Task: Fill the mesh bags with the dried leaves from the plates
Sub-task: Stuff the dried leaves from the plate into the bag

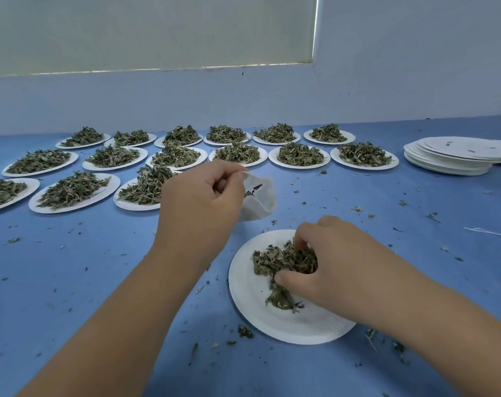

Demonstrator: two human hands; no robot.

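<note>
Rows of full plates (74, 193) heaped with dried leaves cover the blue table (71, 282) at left and along the back. The left hand (199, 202) pinches the rim of a white mesh bag (260, 200), thumb and fingers closed on it, mouth held open above the table. The right hand (326, 265) digs curled fingers and thumb into the leaves (275, 260) on the near plate (252, 305), closing around a clump. Empty plates (455, 156) are stacked far right. No writing is legible.

- Soft, even daylight; a bright sliver leaks along the window blind (157, 32).
- Faint shadows lie under the forearms.
- Wide-angle bowing near that blind; slight softness, perhaps compression.
</note>
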